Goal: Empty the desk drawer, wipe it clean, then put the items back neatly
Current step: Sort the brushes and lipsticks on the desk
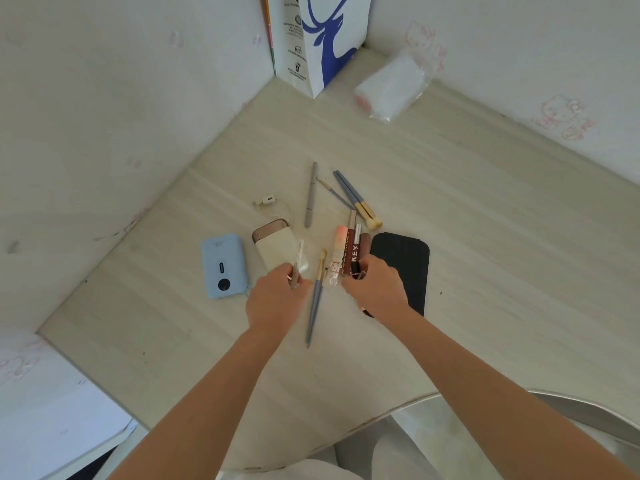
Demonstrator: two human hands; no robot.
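- Left hand (277, 296) grasps a thin stick-like item, blurred.
- Right hand (377, 289) grips cosmetic tubes (346, 251); count unclear, partly hidden.
- Two blue-handled brushes (356, 199) on the counter (485, 237).

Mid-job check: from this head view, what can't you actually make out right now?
- Desk drawer: outside the head view, so its state is unknown.
- Black case: near end hidden by the right hand.
- Lip gloss tubes: lower ends covered by that hand.
- Thin item gripped by the left hand: blurred, unidentifiable.
- Paper bag: top cut off by the frame edge.
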